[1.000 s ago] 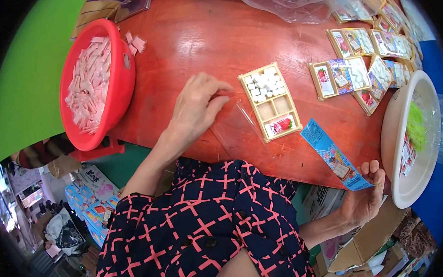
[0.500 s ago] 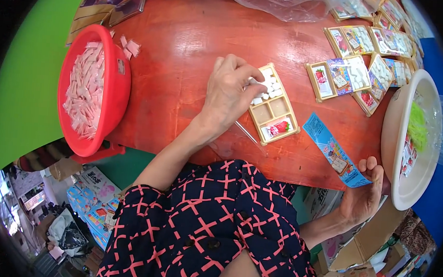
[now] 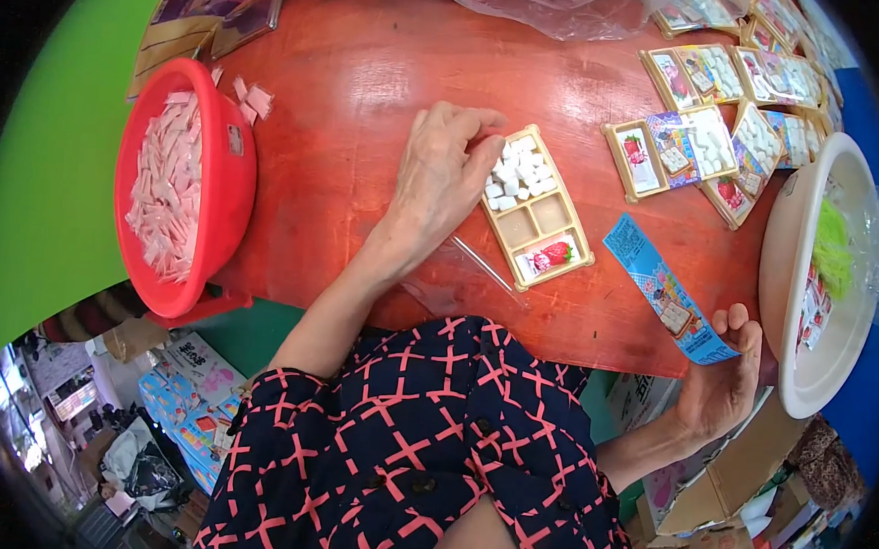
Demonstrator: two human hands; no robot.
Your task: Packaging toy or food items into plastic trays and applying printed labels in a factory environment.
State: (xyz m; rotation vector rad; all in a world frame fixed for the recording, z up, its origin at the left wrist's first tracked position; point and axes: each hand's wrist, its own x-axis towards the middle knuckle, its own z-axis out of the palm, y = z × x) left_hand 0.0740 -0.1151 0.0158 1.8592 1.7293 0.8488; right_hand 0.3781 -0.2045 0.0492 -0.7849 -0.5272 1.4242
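A tan divided tray (image 3: 573, 227) lies on the red table just left of its front middle. Small white pieces (image 3: 521, 174) fill its far compartment. Two middle compartments are bare, and a strawberry-printed sachet (image 3: 545, 260) sits in the near one. My left hand (image 3: 440, 165) hovers at the tray's far left corner, thumb and fingers apart, with nothing visible in them. At the front right, my right hand (image 3: 722, 384) grips the lower end of a blue printed paper strip (image 3: 667, 298). A thin clear piece of plastic (image 3: 485, 262) rests left of the tray.
A red basin (image 3: 240, 185) of pink sachets (image 3: 166, 181) stands at the left, with a few loose sachets (image 3: 258, 101) behind it. Filled, wrapped trays (image 3: 674, 153) pile up at the far right. A white basin (image 3: 793, 263) stands nearer. Clear plastic sheeting (image 3: 553, 2) lies along the back.
My left hand has drawn back leftward from the white pieces, uncovering them, and its fingers have spread. My right hand still holds the blue strip in nearly the same place.
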